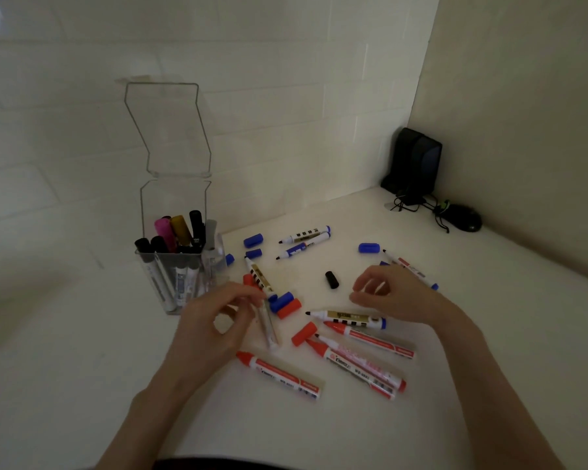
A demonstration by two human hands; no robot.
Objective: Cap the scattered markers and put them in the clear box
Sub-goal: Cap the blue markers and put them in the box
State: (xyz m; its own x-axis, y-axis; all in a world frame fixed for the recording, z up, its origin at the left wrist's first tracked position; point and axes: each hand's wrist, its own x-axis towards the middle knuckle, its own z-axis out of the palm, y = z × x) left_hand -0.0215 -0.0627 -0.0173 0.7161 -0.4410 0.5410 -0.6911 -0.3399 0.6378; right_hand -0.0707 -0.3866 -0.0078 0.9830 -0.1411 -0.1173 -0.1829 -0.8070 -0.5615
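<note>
The clear box (pixel 180 266) stands at the left with its lid (pixel 170 130) flipped up and several capped markers inside. My left hand (pixel 218 323) grips a white-barrelled marker (pixel 269 329) just right of the box. My right hand (pixel 387 293) hovers over the table with loosely curled fingers and holds nothing that I can see. A black cap (pixel 332 279) lies just left of it. Uncapped markers lie around: two blue (pixel 302 247), a gold-labelled one (pixel 347 317), several red (pixel 370 339). Loose blue caps (pixel 253 240) and red caps (pixel 304 334) lie among them.
The white table meets a tiled wall behind and a plain wall on the right. A black speaker (pixel 414 164), a tangle of cables (pixel 408 201) and a dark mouse (pixel 465 217) sit in the far right corner.
</note>
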